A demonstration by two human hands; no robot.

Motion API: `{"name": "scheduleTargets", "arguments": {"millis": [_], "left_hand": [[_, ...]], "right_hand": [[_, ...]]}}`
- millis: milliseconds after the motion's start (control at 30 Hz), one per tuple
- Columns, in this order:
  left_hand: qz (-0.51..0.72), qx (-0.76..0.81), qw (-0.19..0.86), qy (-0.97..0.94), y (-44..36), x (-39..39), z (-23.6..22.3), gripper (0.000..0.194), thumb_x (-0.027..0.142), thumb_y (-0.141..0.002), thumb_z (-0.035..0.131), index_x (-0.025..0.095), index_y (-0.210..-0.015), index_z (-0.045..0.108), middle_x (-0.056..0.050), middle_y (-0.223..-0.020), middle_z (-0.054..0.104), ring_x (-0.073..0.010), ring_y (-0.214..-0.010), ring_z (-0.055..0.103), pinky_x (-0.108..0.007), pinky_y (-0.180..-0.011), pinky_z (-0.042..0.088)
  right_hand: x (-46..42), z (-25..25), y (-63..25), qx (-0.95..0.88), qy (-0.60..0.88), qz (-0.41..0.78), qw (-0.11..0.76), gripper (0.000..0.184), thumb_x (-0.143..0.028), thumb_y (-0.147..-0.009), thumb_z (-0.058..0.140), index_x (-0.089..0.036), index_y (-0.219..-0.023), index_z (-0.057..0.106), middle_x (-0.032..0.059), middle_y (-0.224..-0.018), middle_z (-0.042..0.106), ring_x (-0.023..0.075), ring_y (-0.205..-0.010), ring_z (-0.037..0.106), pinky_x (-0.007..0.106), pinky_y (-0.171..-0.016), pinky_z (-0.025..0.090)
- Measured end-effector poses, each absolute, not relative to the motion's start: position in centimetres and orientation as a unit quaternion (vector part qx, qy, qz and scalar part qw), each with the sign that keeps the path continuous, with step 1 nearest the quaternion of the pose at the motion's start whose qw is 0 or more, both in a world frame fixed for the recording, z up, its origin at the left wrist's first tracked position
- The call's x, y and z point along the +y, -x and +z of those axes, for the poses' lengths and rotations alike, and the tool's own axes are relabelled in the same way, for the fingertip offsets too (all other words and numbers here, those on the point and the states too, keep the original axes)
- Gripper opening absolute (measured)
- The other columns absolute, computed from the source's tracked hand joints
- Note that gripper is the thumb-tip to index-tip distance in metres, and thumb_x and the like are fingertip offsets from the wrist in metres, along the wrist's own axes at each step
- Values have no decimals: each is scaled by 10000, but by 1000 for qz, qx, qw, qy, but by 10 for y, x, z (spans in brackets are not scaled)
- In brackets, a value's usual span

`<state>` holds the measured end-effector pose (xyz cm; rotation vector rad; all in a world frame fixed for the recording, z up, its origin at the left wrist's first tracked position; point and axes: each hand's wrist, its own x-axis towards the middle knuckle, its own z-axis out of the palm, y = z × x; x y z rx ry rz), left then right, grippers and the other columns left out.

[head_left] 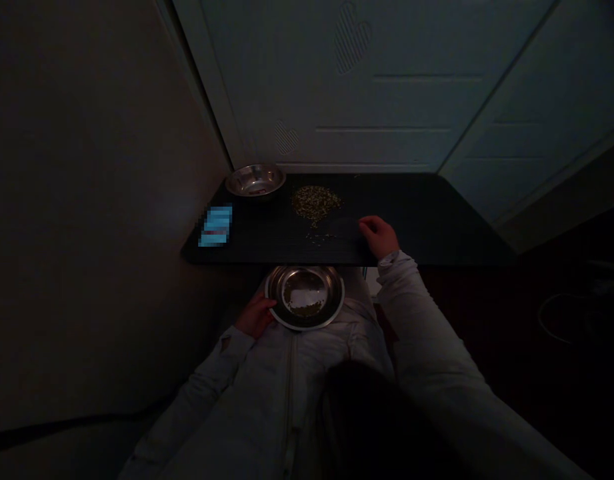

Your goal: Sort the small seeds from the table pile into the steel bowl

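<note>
Pale panelled door (367, 87) beyond the far edge of a dark ribbed bench (427, 227), dim wall (87, 200) along the left side. On the bench, near the far left corner, a stainless steel bowl (255, 180); toward the left edge, a blurred blue object (215, 225), too pixelated to identify. Just below the near edge, over the person's lap, a second steel bowl (305, 297), with a thin scatter of small greenish grains (291, 308) inside. At the middle of the bench, a mound of the same grains (317, 203), and a loose trail of stray grains (314, 237) toward the person. Left grip (255, 315) curled against the rim of the lap bowl, fingers pressed to the metal. Right grip (378, 237) down on the bench just beside the stray grains, fingers bent; any pinch impossible to tell in the dim light.
</note>
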<state>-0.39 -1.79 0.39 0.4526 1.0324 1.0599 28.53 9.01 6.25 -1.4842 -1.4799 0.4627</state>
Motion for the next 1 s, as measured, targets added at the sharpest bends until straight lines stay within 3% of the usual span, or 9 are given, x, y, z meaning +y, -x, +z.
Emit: {"name": "scheduleTargets", "arguments": {"millis": [567, 800, 1000], "left_hand": [[478, 457, 718, -220, 5, -18, 3, 335, 60, -515, 635, 142, -841, 625, -16, -745, 681, -171, -706, 622, -259, -641, 476], [480, 459, 713, -223, 5, -18, 1, 357, 69, -516, 638, 151, -863, 620, -25, -782, 682, -205, -812, 618, -298, -730, 466], [479, 454, 720, -217, 5, -18, 2, 371, 59, -517, 638, 147, -877, 622, -29, -787, 684, -199, -792, 620, -287, -708, 469]], "right_hand": [[91, 60, -286, -601, 607, 177, 489, 212, -329, -687, 481, -172, -764, 600, 21, -691, 599, 157, -671, 534, 307, -672, 419], [89, 62, -286, -586, 623, 151, 495, 210, -320, -684, 478, -172, -764, 603, 36, -704, 606, 166, -680, 532, 305, -665, 417], [88, 63, -286, -593, 613, 172, 493, 205, -318, -677, 488, -167, -756, 602, 30, -687, 594, 159, -656, 524, 297, -649, 414]]}}
